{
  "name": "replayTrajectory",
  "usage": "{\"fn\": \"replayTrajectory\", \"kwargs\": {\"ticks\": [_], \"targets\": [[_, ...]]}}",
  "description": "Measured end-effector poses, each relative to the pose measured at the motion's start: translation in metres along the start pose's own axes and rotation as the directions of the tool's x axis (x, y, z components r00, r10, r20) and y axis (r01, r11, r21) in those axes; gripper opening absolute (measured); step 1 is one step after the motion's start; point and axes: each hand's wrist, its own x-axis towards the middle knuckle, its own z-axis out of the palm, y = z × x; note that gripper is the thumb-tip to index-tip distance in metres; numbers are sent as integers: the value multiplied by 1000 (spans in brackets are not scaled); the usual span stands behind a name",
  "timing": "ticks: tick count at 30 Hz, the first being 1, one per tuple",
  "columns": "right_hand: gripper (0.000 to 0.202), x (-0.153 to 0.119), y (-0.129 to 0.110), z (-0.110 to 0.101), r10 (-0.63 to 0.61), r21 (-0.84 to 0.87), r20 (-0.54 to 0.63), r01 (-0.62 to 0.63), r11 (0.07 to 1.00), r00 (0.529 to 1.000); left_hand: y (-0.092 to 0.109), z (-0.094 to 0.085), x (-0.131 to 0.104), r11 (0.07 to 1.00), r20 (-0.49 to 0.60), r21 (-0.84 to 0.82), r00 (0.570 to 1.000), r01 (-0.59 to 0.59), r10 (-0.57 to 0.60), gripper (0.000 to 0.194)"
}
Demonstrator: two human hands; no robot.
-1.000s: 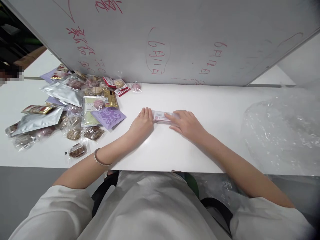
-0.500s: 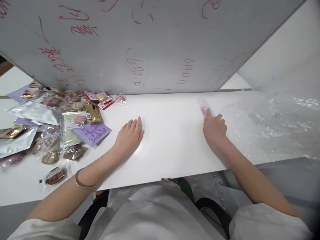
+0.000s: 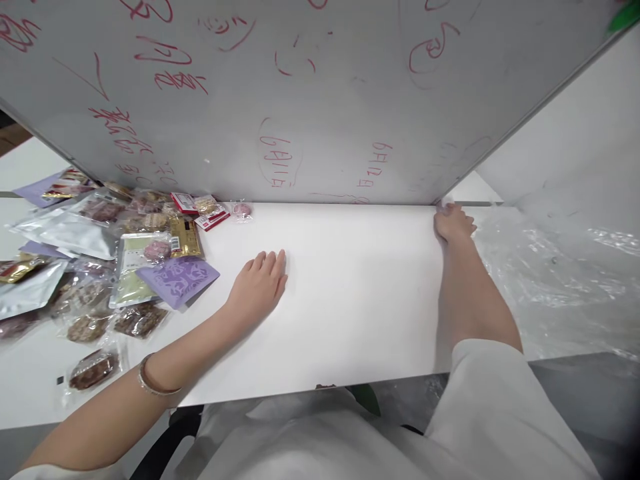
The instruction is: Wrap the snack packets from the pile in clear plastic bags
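My left hand (image 3: 257,283) rests palm down on the white table (image 3: 350,293), fingers stretched out and holding nothing. Far to the right, my right hand (image 3: 455,223) is at the table's back, beside the whiteboard's lower right corner. Its fingers are closed, and a bit of a small, pale clear-wrapped packet (image 3: 447,200) shows at the fingertips; most of it is hidden. Left of my left hand lie a purple patterned pouch (image 3: 180,280), a green-filled packet (image 3: 131,270), a gold packet (image 3: 185,238) and a small pink wrapped sweet (image 3: 243,210).
A whiteboard (image 3: 325,100) with red writing stands across the table's back. More wrapped snacks and silver pouches (image 3: 75,223) are heaped at the left; a brown wrapped snack (image 3: 93,370) lies nearer the front edge. Clear plastic bags (image 3: 560,280) spread over the right side.
My right hand has moved away from me and to the right, carrying the small packet to the whiteboard's corner. My left hand stays flat on the table. The view has tilted up slightly.
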Motion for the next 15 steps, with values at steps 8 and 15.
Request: {"fn": "replayTrajectory", "kwargs": {"ticks": [8, 15], "targets": [[87, -46, 24, -30, -25, -248, -264, -43, 968, 964, -2, 0, 0, 999, -1, 10, 999, -43, 43, 45], [29, -61, 24, -51, 220, -422, -69, -228, 878, 973, 2, -4, -3, 1000, 40, -18, 999, -21, 21, 47]]}}
